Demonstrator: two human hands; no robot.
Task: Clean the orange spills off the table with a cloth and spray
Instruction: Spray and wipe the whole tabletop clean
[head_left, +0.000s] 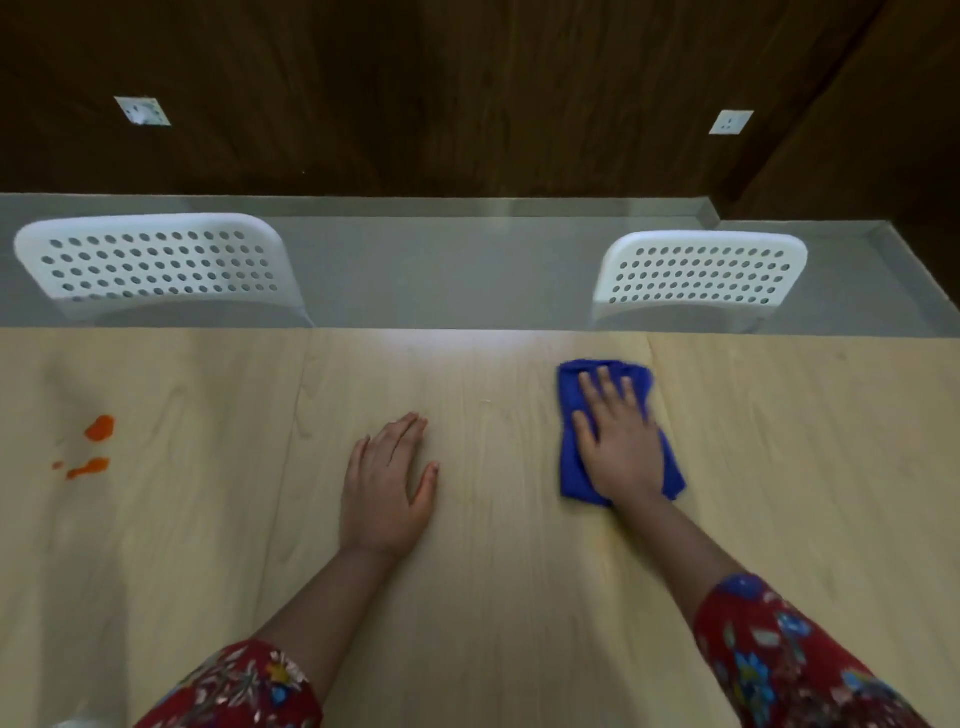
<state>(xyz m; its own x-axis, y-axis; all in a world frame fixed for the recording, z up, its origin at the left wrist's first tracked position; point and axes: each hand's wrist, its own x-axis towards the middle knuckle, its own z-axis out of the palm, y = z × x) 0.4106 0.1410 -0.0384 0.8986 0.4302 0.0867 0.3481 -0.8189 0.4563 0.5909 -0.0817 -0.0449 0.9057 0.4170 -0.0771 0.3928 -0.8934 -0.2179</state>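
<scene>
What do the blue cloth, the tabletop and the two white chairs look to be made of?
The cloth looks like soft matte fabric, perhaps microfibre: it is folded and lies limp under the right hand. The table shows pale wood grain with a slight sheen and glare at its far edge, so likely laminate or veneer. The chairs look like white moulded plastic, with smooth perforated backs.

We see two sleeves of one red, flower-printed cloth. The left sleeve (234, 691), at the lower left of the frame, carries small white, yellow and blue blooms with pale leaves. The right sleeve (795, 665), at the lower right, shows larger blue flowers and pale patches. Both end well short of the wrist, leaving bare forearms up to the left hand (387, 483) and the right hand (618, 441).
</scene>
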